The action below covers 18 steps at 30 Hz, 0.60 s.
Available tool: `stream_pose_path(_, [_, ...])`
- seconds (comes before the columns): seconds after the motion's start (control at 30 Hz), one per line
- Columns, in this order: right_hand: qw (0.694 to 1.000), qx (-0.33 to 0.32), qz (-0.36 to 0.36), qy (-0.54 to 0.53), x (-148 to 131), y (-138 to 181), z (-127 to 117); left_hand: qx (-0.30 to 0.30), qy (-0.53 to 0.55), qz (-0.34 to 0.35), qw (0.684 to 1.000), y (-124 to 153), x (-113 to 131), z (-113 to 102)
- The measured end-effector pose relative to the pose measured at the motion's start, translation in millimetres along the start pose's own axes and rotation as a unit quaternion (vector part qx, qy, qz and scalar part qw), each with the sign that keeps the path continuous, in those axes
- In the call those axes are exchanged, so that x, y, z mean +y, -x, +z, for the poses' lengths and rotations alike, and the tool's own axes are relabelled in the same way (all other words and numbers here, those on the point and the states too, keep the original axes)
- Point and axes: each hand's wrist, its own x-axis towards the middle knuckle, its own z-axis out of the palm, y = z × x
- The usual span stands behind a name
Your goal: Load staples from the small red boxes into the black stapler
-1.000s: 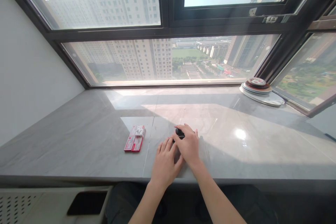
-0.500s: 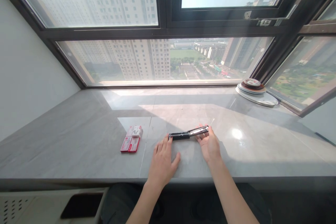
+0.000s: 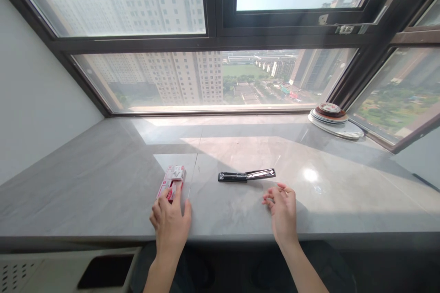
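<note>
A black and silver stapler (image 3: 246,175) lies swung fully open, flat on the grey stone sill (image 3: 103,183). Neither hand touches it. My left hand (image 3: 171,219) rests on the sill with its fingers stretched forward, the fingertips on the near end of a red and white staple box (image 3: 172,181) to the left of the stapler. My right hand (image 3: 282,210) hovers just in front of the stapler's right end, fingers loosely curled and apart, holding nothing.
A stack of round plates or discs (image 3: 335,119) sits at the back right corner by the window frame. Large windows (image 3: 213,78) run along the back of the sill. A white wall (image 3: 30,100) bounds the left side.
The stapler was unfolded flat and then let go. My left hand moved left onto the staple box. My right hand drew back toward me.
</note>
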Motion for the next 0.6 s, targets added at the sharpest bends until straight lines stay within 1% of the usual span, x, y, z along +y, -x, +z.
stream_pose_path(0.07, [1.000,-0.018,-0.004,0.022,0,-3,3,0.008,0.027,0.032,0.999,7,-2,0])
stream_pose_path(0.13, [0.999,-0.031,-0.013,0.041,1,-5,6,0.002,0.085,0.077,0.993,11,-1,1])
stream_pose_path(0.23, [0.997,-0.044,-0.022,0.060,1,-4,8,-0.062,0.194,0.152,0.967,13,9,4])
stream_pose_path(0.3, [0.996,-0.055,-0.024,0.068,1,-2,8,-0.106,0.245,0.186,0.946,11,21,6])
stream_pose_path(0.43, [0.993,-0.076,-0.037,0.082,1,-2,5,-0.152,0.297,0.219,0.917,4,54,10])
stream_pose_path(0.5, [0.990,-0.086,-0.033,0.107,2,-3,2,-0.168,0.311,0.231,0.907,0,65,12])
stream_pose_path(0.53, [0.986,-0.105,-0.021,0.130,2,-4,1,-0.170,0.311,0.231,0.906,-2,68,12])
stream_pose_path(0.6, [0.964,-0.177,0.024,0.196,0,-7,-1,-0.166,0.306,0.222,0.911,-6,69,13])
